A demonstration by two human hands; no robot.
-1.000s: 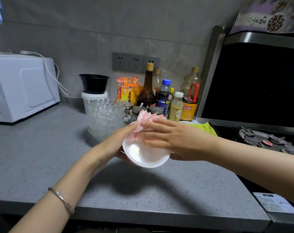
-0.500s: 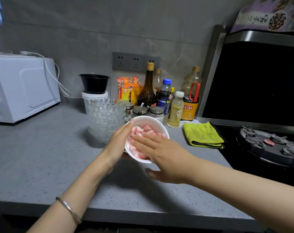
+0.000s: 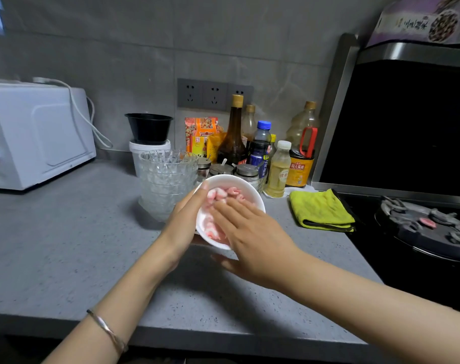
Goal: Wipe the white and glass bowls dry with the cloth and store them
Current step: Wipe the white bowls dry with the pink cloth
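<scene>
My left hand (image 3: 182,224) grips a small white bowl (image 3: 246,187) by its left rim and underside, holding it tilted toward me above the grey counter. A pink and white cloth (image 3: 218,195) lies bunched inside the bowl. My right hand (image 3: 252,232) presses the cloth into the bowl with straight fingers, the thumb below the bowl's near edge. Just left of the bowl stands a stack of several glass bowls (image 3: 167,179) on the counter.
A white microwave (image 3: 34,132) fills the far left. Behind the bowls stand a black bowl on a white tub (image 3: 148,130), bottles and seasoning jars (image 3: 260,151). A folded yellow-green cloth (image 3: 320,210) lies to the right, beside the black stove and gas burner (image 3: 428,227).
The bowl turned from facing down toward me to opening upward and away, with the cloth now bunched inside it. My right hand slid down over the cloth into the bowl.
</scene>
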